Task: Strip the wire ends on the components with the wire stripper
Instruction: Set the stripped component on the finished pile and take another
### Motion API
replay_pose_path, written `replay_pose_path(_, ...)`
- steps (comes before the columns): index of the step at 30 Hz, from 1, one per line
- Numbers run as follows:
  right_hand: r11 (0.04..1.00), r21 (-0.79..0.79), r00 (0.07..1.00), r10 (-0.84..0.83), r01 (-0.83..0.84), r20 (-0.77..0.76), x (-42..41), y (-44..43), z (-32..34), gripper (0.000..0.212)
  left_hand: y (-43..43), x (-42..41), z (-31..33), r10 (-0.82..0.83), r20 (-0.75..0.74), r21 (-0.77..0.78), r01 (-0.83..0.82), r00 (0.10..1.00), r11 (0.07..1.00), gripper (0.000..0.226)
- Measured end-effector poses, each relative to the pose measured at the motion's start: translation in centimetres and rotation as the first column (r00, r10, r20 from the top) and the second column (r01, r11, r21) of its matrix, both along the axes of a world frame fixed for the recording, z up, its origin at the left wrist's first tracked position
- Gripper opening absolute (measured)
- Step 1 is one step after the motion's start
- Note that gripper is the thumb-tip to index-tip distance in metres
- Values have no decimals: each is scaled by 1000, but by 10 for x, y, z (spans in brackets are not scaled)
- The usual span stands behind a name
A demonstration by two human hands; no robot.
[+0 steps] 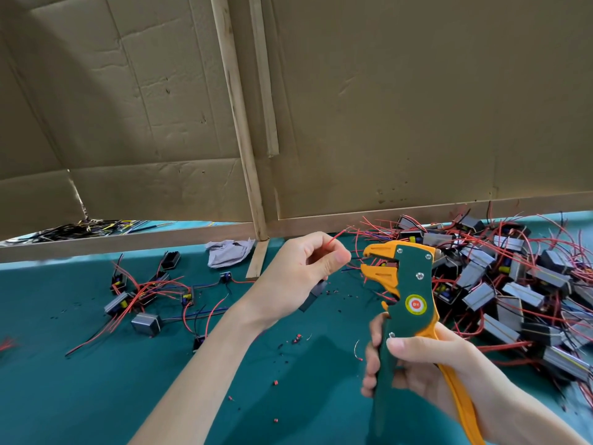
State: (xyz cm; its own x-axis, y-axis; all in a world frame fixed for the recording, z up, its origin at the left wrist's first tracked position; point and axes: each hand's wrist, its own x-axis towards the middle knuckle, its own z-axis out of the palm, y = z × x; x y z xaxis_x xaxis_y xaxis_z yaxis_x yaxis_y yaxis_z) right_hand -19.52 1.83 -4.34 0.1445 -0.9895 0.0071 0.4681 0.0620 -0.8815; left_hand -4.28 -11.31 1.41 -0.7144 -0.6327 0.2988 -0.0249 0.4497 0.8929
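Left hand pinches a red wire beside the wire stripper gripped by the right hand; small batch centre-left looks done, big pile right likely remains

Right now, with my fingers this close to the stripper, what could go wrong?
The left hand pinches the red wire right beside the orange jaws of the stripper, so a squeeze by the right hand might nip a fingertip. Loose wires from the pile behind could catch in the jaws.
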Motion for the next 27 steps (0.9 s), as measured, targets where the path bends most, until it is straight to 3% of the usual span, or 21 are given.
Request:
replay_pose_path(9,1000,-9,999,4,-4,-45,0,1,-2,21,3,1,1,-30,80,41,27,996,999,19)
replay_pose_path(14,1000,-5,995,-3,3,-101,1,2,-3,35,0,5,2,-47,113,20,45,993,999,18)
replay_pose_path(21,968,7,934,-241,252,-265,12,4,-12,48,-4,7,2,-61,168,25,57,984,998,13)
replay_pose_path(23,966,-6,939,-254,260,-234,13,2,-15,43,-5,6,-3,-24,206,0,24,978,1000,12)
replay_pose_path(27,999,13,999,-40,40,7,7,-2,-11,42,-9,5,-4,47,231,-108,-23,972,994,13)
